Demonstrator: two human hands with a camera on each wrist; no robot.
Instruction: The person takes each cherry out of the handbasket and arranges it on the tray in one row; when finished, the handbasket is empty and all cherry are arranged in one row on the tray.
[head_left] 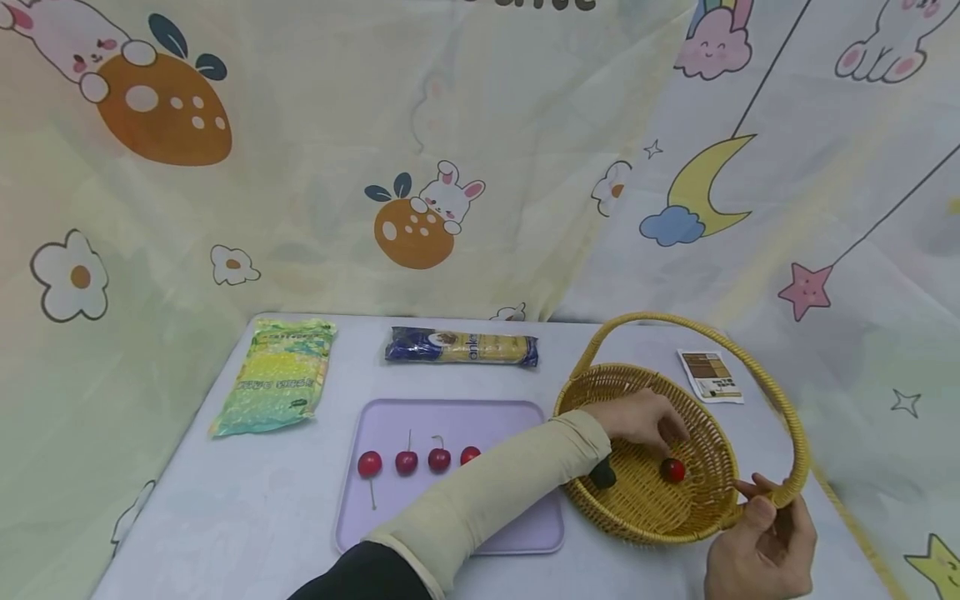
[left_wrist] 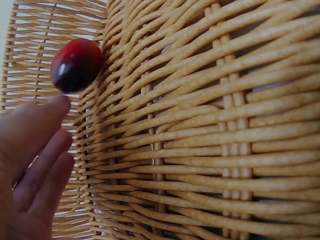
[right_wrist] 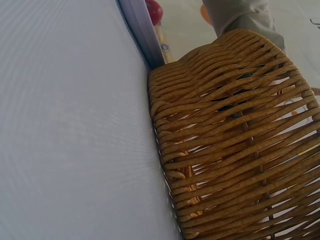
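Observation:
My left hand (head_left: 643,418) reaches down inside a round wicker basket (head_left: 637,510) that has a tall arched handle. Just below its fingertips a dark red cherry (head_left: 672,471) sits in the basket. In the left wrist view the cherry (left_wrist: 76,65) shows beyond the tip of the nearest finger, against the weave, and the other fingers of the left hand (left_wrist: 37,160) are loosely bent. My right hand (head_left: 765,542) grips the basket at its near right side, where the handle meets the rim. The right wrist view shows the basket's outer wall (right_wrist: 225,135), but not that hand.
Left of the basket lies a lavender tray (head_left: 442,407) with several cherries (head_left: 407,462) in a row, partly covered by the left sleeve (head_left: 495,492). Behind are a green-yellow bag (head_left: 277,379), a long blue-and-yellow packet (head_left: 462,347) and a small white-brown packet (head_left: 710,377).

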